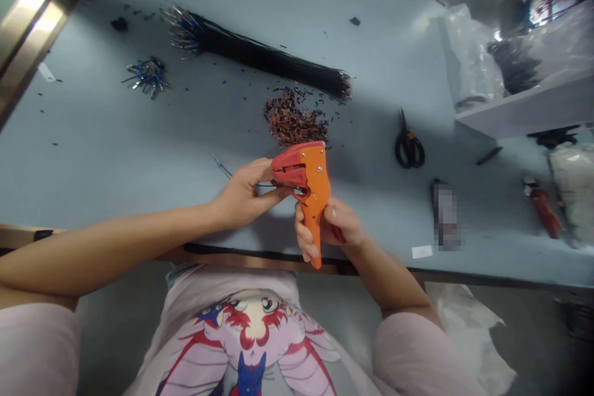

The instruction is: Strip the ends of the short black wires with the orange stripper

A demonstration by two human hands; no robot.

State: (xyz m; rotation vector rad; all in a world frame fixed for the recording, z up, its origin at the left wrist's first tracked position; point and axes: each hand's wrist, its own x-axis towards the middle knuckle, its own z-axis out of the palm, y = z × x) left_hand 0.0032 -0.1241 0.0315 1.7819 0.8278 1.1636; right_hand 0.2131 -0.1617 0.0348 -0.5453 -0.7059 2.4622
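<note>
Gripped in my right hand is an orange and red wire stripper, its jaws pointing left and its handle down toward the table edge. My left hand pinches a thin black wire with a blue-collared metal terminal on its far left end. The wire's other end runs to the stripper's jaws; whether it lies between them I cannot tell. Just beyond the tool is a heap of short black and copper offcuts. Farther back lies a long bundle of black wires, blue-collared terminals at its left end.
A small pile of blue-collared terminals sits at left. To the right are black scissors, a blurred-out dark object, a white label and a red-handled tool. A raised shelf carries plastic bags.
</note>
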